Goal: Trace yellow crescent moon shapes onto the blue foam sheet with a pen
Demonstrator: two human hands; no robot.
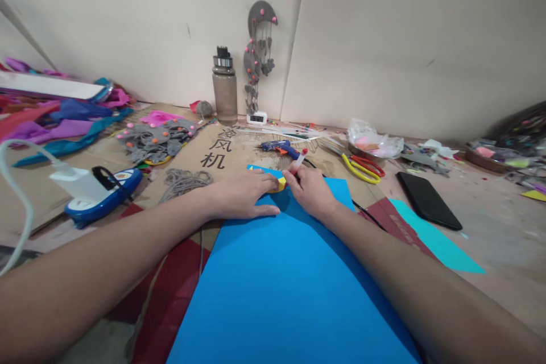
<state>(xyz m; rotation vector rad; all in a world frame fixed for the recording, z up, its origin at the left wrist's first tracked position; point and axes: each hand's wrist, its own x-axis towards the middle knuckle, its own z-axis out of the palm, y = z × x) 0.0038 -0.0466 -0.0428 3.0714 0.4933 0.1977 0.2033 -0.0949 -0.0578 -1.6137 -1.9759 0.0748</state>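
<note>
A large blue sheet [294, 284] stretches from the near edge to beneath both hands. On its far end lies a small yellow piece [282, 183], mostly covered by fingers. My left hand [243, 190] lies flat, fingers stretched over the sheet and touching the yellow piece. My right hand [310, 187] is closed around a pen [301, 160] with a red end and a pale barrel, held tilted beside the yellow piece. The pen's tip is hidden behind the fingers.
Beyond the sheet are a blue glue gun [281, 148] and scissors [362, 168] with yellow and red handles. A phone [429, 200] and turquoise strip [435, 239] lie right. Left are grey yarn [183, 182], a power strip [104, 199] and felt pieces [156, 139]. A bottle [225, 94] stands behind.
</note>
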